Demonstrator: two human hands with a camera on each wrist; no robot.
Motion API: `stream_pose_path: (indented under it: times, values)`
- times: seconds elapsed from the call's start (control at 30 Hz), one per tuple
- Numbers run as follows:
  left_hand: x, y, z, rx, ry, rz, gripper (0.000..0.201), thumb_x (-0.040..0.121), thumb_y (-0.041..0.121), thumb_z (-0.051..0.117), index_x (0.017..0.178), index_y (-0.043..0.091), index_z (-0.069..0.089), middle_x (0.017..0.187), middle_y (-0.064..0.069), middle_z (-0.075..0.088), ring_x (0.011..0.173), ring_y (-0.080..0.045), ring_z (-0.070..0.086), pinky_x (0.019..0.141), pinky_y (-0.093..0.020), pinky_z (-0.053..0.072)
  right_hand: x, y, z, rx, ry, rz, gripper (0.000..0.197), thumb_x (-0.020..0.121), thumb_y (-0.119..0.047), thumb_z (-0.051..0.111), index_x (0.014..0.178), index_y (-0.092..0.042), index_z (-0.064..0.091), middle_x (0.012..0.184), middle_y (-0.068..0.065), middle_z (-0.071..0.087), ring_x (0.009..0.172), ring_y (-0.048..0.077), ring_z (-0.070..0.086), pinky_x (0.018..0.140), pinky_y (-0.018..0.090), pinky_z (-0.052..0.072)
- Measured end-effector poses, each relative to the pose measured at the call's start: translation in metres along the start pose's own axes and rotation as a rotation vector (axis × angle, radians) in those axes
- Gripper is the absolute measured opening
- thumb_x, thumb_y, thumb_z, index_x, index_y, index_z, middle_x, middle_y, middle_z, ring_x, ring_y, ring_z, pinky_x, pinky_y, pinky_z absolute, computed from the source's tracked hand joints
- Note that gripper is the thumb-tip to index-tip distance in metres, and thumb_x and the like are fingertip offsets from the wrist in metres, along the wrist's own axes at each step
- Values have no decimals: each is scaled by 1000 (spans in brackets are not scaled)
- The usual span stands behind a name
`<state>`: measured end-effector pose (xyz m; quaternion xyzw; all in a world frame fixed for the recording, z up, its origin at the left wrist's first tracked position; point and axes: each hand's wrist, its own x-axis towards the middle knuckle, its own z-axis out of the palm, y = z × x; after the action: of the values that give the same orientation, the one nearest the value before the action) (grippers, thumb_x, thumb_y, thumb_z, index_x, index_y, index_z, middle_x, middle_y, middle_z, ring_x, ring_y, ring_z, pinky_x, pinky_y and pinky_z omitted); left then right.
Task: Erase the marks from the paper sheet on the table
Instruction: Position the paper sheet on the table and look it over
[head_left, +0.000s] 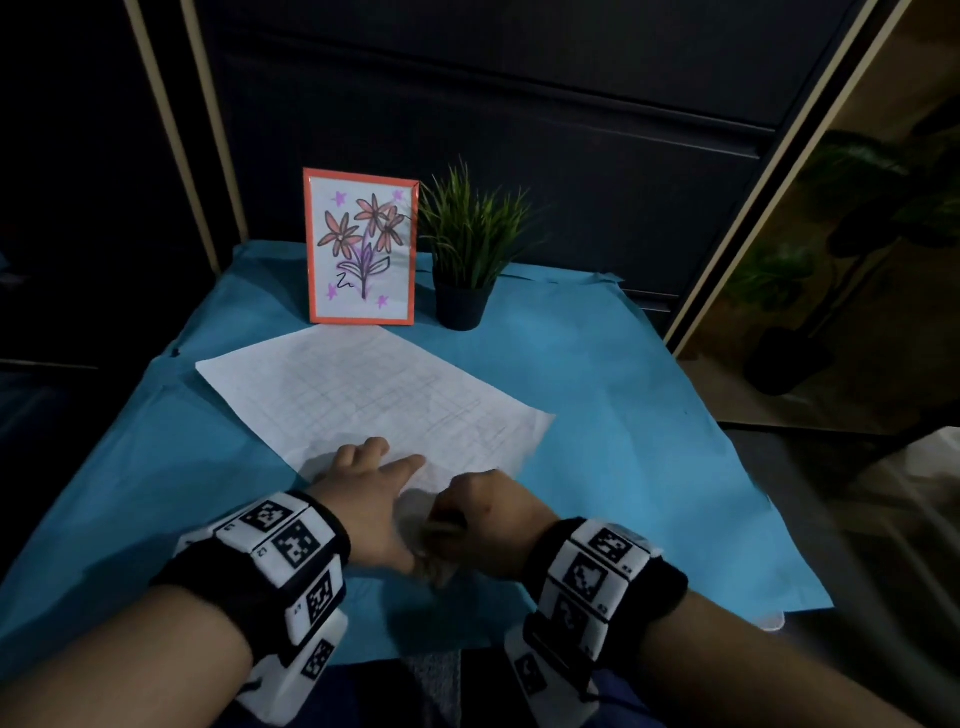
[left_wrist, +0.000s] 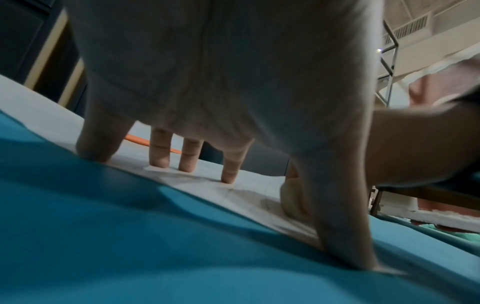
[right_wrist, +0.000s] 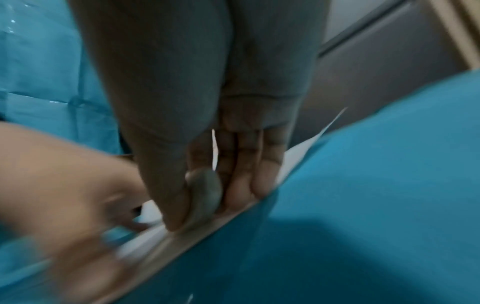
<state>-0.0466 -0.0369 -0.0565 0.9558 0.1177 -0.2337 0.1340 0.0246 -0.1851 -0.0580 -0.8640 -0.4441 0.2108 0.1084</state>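
A white paper sheet (head_left: 374, 395) with faint pencil grid lines lies at an angle on the blue table cover (head_left: 623, 415). My left hand (head_left: 379, 467) presses its near corner with straight, spread fingers; in the left wrist view the fingertips (left_wrist: 187, 164) stand on the paper (left_wrist: 254, 185). Just right of it, my right hand (head_left: 472, 504) is curled, and motion blurs what it holds. The right wrist view shows its thumb and fingers (right_wrist: 241, 185) pinching a grey, worn eraser (right_wrist: 206, 191) down on the paper's near edge (right_wrist: 298, 156).
An orange-framed flower drawing (head_left: 362, 247) stands at the back of the table, with a small potted plant (head_left: 467, 249) beside it on the right. Dark cabinets rise behind. The blue cover extends past the sheet on both sides.
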Motion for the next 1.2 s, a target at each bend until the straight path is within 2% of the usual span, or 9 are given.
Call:
stream_pose_path:
  times: [0.17,0.27,0.5,0.6,0.8,0.93,1.07,1.13,1.2]
  values:
    - [-4,-2,4,4,31,17,118,60,79,65,151,39,1,156,2,-2,144,-23,2,115,-43,23,5,32,-14,72,198,158,19,88,-26,59,72,-16,56,86,5,51,79,21,47,70,27,39]
    - [-7,-3,3,-2,9,33,116,63,77,65,151,40,0,157,4,-7,145,-22,-1,117,-43,21,4,52,-20,172,376,185,19,88,-22,63,95,-4,65,99,11,52,87,26,53,76,25,37]
    - [-14,-11,3,-69,71,95,80,80,64,60,147,44,20,148,13,14,139,-11,13,113,-30,24,-17,67,-20,183,372,198,19,91,-21,58,102,-5,61,97,13,66,84,26,57,68,22,36]
    - [-19,-15,10,-50,86,115,78,79,64,61,144,48,21,145,18,15,136,-7,16,112,-29,24,-31,70,-13,214,394,183,17,90,-20,59,99,-6,62,82,5,61,73,16,51,65,20,37]
    - [-32,-8,19,-25,156,88,73,80,67,57,142,50,22,135,17,17,130,-5,18,110,-25,25,-42,81,-2,210,457,233,16,87,-20,62,88,-5,64,82,7,65,74,23,55,65,25,38]
    - [-54,2,26,56,317,87,70,66,80,31,128,49,42,125,23,39,119,-5,41,94,-27,37,-44,76,-1,127,472,223,15,88,-18,56,90,-9,66,93,7,62,85,27,58,69,28,38]
    - [-64,-9,51,-27,271,14,62,59,77,43,100,38,70,98,18,63,78,-10,66,64,-33,48,-43,61,3,142,469,122,16,89,-24,57,95,-14,69,97,5,60,88,26,59,71,31,41]
    - [-71,1,46,-58,210,-19,72,57,83,39,113,45,65,115,19,61,94,-9,66,75,-41,51,-40,57,5,133,413,91,17,89,-26,58,94,-14,68,95,5,60,89,26,58,73,31,42]
    - [-72,10,42,-75,170,-37,89,53,95,29,134,59,35,142,29,31,127,-1,44,104,-40,35,-36,53,7,96,362,51,17,89,-26,55,89,-12,65,93,6,59,89,26,57,72,31,42]
